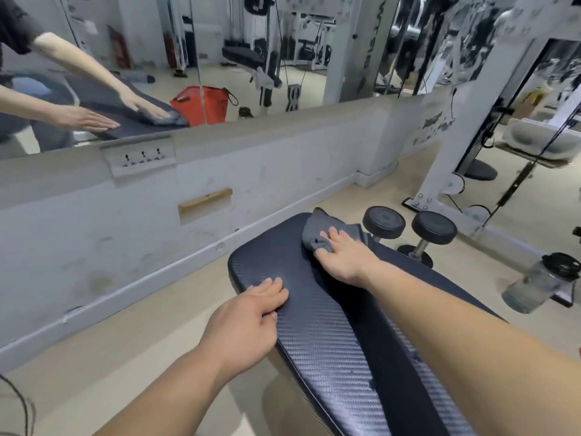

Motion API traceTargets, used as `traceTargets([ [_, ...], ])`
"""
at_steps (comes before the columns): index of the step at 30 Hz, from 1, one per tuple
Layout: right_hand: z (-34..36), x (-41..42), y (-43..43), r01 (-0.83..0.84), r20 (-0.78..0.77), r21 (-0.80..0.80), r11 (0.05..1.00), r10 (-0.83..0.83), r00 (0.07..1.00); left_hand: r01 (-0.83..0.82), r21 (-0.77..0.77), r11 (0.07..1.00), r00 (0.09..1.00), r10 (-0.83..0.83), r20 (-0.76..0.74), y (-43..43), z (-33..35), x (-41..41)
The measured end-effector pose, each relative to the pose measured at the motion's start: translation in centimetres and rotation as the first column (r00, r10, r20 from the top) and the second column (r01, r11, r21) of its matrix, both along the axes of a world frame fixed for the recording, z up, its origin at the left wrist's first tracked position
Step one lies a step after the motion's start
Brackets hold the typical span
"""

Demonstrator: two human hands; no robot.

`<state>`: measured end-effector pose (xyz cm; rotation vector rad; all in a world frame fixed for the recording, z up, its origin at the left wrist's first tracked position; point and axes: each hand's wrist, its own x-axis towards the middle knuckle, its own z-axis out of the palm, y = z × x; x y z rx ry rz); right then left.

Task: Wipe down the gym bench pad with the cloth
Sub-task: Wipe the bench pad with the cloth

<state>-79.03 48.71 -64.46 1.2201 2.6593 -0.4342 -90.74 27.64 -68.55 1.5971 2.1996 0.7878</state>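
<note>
The dark carbon-weave bench pad [330, 335] runs from the lower right up to its rounded far end near the wall. A crumpled grey cloth [323, 229] lies on that far end. My right hand [342, 256] presses flat on the cloth, fingers stretched over it. My left hand [248, 313] rests on the pad's left edge, fingers laid flat on the surface, thumb side over the rim.
Two black dumbbells [408, 228] stand on the floor just beyond the pad's end. A clear water bottle [537, 283] sits to the right. A white cable machine frame [452, 152] rises at the right. A low wall with a mirror [220, 58] runs along the left.
</note>
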Motion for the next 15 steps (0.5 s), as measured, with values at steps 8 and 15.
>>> traceTargets([
  [8, -1.2, 0.1, -3.1, -0.077, -0.033, 0.087, 0.993, 0.081, 0.996, 0.045, 0.056, 0.997, 0.993, -0.051, 0.108, -0.6, -0.9, -1.6],
  [15, 1.4, 8.7, -12.5, -0.3, 0.053, 0.012, 0.954, 0.299, 0.953, -0.233, -0.004, 0.972, 0.952, 0.229, 0.201, -0.3, -0.4, -2.3],
])
